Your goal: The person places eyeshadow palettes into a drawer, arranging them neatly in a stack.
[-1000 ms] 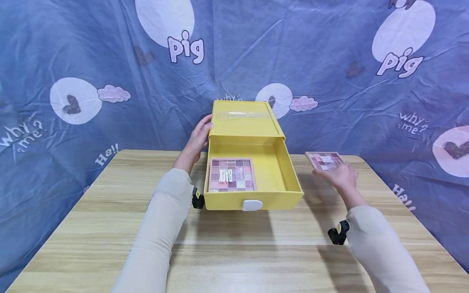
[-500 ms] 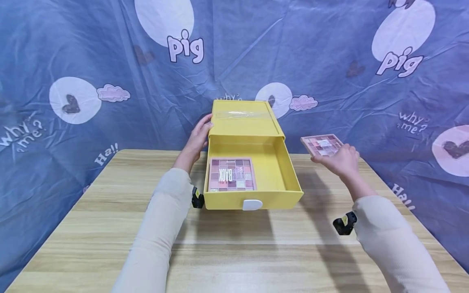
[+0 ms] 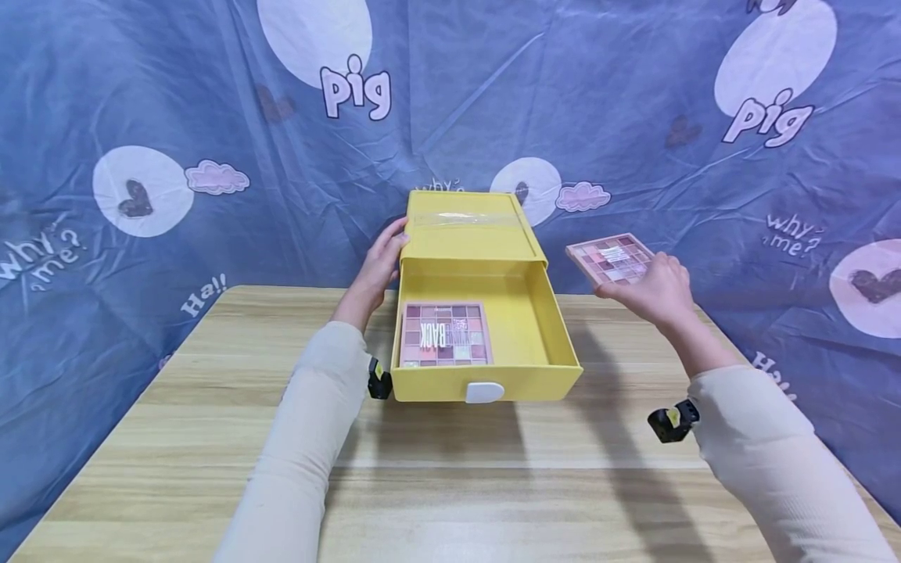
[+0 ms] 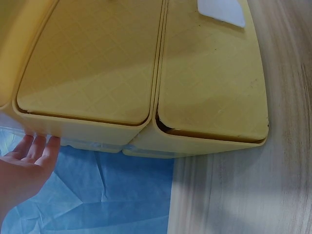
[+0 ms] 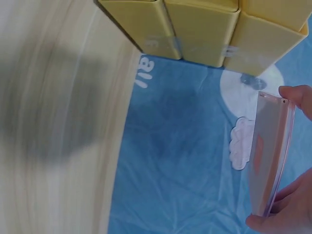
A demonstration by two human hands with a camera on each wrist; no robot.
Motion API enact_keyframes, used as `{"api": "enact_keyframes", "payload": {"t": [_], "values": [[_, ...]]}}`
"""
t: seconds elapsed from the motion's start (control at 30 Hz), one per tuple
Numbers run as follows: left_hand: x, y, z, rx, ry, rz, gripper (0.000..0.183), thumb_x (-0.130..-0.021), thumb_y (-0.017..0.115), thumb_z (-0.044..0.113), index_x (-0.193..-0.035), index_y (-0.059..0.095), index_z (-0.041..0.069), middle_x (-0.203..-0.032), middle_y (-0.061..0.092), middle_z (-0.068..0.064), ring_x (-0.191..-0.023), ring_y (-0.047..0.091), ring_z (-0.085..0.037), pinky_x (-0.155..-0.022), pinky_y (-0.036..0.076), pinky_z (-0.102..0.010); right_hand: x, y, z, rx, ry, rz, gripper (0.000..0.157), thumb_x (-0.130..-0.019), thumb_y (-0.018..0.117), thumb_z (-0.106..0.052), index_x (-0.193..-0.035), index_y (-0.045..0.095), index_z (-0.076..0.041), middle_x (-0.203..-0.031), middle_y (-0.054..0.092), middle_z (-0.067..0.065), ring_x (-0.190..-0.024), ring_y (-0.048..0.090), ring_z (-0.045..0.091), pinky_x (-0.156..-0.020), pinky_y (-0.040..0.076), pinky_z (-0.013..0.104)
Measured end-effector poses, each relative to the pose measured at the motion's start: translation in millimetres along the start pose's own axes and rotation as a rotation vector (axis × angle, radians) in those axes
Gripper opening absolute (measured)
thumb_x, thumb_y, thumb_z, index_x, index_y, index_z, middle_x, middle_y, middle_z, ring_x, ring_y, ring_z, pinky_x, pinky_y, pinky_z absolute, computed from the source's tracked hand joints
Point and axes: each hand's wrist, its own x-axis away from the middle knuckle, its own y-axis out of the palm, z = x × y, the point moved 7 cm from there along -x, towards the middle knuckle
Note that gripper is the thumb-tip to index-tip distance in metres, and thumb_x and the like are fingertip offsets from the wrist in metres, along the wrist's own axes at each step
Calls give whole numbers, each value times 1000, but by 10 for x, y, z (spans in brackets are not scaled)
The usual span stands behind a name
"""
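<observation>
In the head view, my left hand (image 3: 379, 270) rests against the left side of a yellow drawer unit (image 3: 468, 225); the left wrist view shows its fingers (image 4: 35, 147) laid straight on that side. The top drawer (image 3: 517, 313) is pulled out, with a white tab handle (image 3: 485, 392) on its front. Inside at the left lies an eyeshadow palette (image 3: 445, 336) with "BACK" on its lid. My right hand (image 3: 658, 293) pinches a second eyeshadow palette (image 3: 611, 259) by its edges, raised to the right of the unit, its far side tilted up.
The unit stands on a wooden table (image 3: 232, 407) and has more drawers (image 4: 209, 83) stacked below the pulled-out one. A blue printed cloth (image 3: 619, 78) hangs behind the table.
My right hand has lifted the palette up from near the tabletop and slightly left. The left hand and the drawer have stayed in place.
</observation>
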Motion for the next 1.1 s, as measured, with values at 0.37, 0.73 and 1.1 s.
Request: {"api": "enact_keyframes", "payload": {"t": [0.37,0.73,1.1], "values": [[0,-2,7,-3,-4,2,47,-85,45,29,-131,37,22,-129,38,-3,-113,36,-16,-90,26,-47,-1,-140,-271,-54,-69,-12,86,-62,71,-42,-109,33,19,-99,37,31,-95,32,46,-79,28,53],[-2,-8,2,-21,-10,0,47,-86,45,29,-131,37,23,-129,38,-3,-114,34,-16,-91,24,-48,57,-203,-592,-106,-149,-32,82,-60,72,-42,-109,36,13,-96,41,25,-91,35,40,-74,30,49],[2,-1,-5,-23,-17,3,47,-85,45,30,-131,37,23,-130,37,-3,-115,34,-16,-91,24,-48,166,-156,-860,-156,-226,-76,64,-60,74,-38,-97,41,4,-87,43,15,-80,39,29,-66,31,39]]}}
